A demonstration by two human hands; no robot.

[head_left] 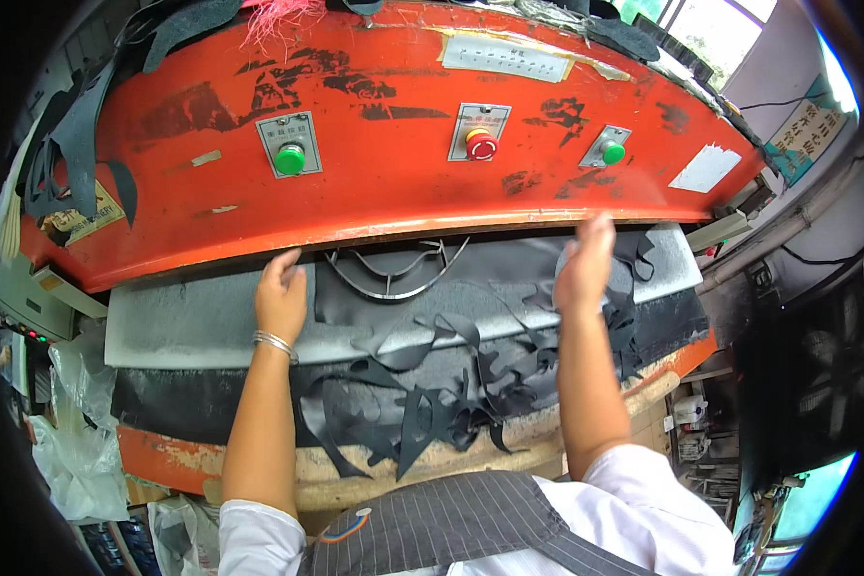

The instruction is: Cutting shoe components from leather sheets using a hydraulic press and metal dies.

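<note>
My left hand (281, 296) hovers at the front of a red press (374, 192), its fingers slightly bent and nothing visible in them. Raised on the other side, my right hand (583, 274) has its fingers stretched out and a little blurred. Between the two, a curved metal cutting die (391, 298) lies on a black sheet of material (341, 300), its back part under the press head. The sheet rests on a worn grey cutting board (182, 322). Black cut scraps (418, 418) hang and lie along the board's front, nearest my right forearm.
Two green push buttons (289, 159) and a red one (481, 145) sit on the press front. Dark offcuts (72, 154) drape over its left end. Plastic bags (77, 432) hang at the left. A black fan (826, 370) stands at the right.
</note>
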